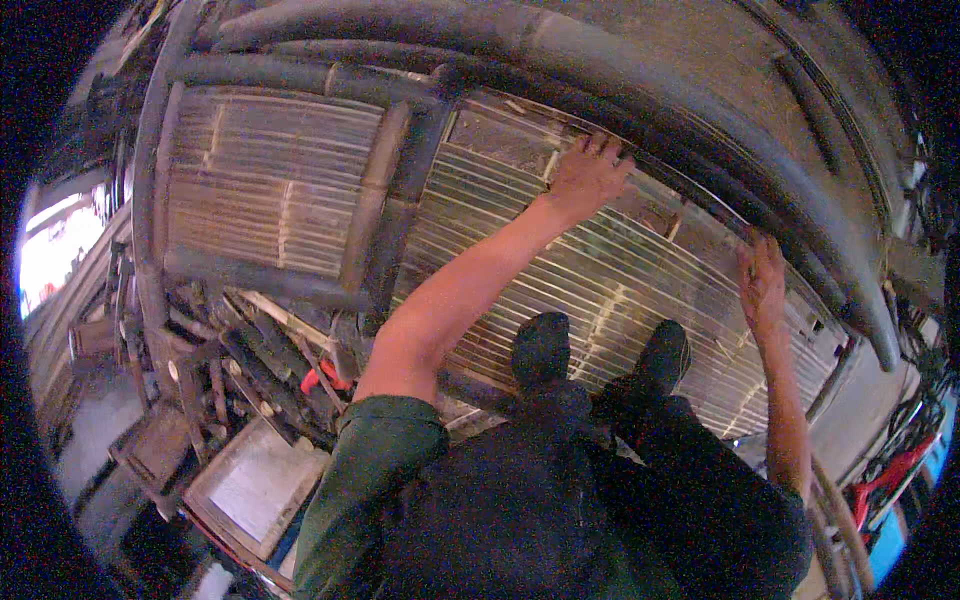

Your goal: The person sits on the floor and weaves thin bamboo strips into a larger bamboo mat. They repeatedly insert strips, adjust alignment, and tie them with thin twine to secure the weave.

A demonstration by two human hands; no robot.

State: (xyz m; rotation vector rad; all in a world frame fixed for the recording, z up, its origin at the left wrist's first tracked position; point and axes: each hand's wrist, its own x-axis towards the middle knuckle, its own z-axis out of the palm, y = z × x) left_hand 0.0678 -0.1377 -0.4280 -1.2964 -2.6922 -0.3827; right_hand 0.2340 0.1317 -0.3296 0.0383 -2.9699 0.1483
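A wide panel of thin, pale slats (480, 215), like split bamboo, lies under my dark shoes (541, 350). My left hand (592, 178) rests on the panel's far edge, fingers spread and pointing at the dark rounded beam (680, 130) behind it. Farther right along the same edge is my right hand (763, 275), its fingers bent together against the rim. Whatever those fingers pinch, if anything, is hidden. Between the two hands, a gap beyond the slats shows a brown strip (655, 212) with short crosspieces.
A second slatted panel (265, 180) sits to the left in a frame of dark round poles (395, 215). Lower left are piled sticks (265, 350), an orange-red object (325, 377) and a framed pale board (258, 485). Red and blue items (890, 490) lie at the right.
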